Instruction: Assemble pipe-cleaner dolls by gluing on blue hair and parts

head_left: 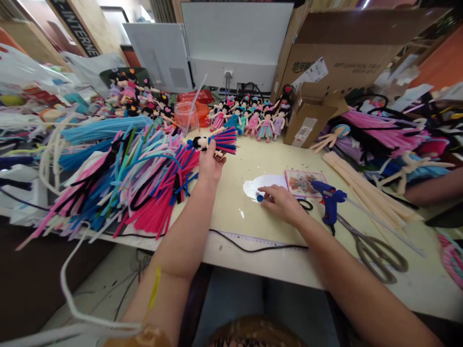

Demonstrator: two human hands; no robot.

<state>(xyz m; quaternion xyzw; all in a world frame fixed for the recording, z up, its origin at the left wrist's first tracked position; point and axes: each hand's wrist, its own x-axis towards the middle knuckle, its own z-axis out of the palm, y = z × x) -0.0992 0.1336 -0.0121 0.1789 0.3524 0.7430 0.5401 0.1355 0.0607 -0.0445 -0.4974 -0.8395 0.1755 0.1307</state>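
Observation:
My left hand (211, 161) is wrapped round a small doll (226, 140) with black hair, a blue bow and a skirt of blue and pink strips. The doll lies sideways, its head to the left. Lower and to the right, my right hand (280, 201) has its thumb and forefinger at a small round blue piece (260, 198), over the edge of a white glossy sheet (267, 182). Beside that hand lie a picture card (304, 183) and a blue glue gun (330, 202) with a long clear stick.
Large scissors (376, 253) and beige strips (365, 188) lie on the right. Coloured pipe cleaners (126, 173) are heaped on the left. Finished dolls (253, 118) stand at the back beside a small carton (307, 120). A black cable (249, 250) runs along the front edge.

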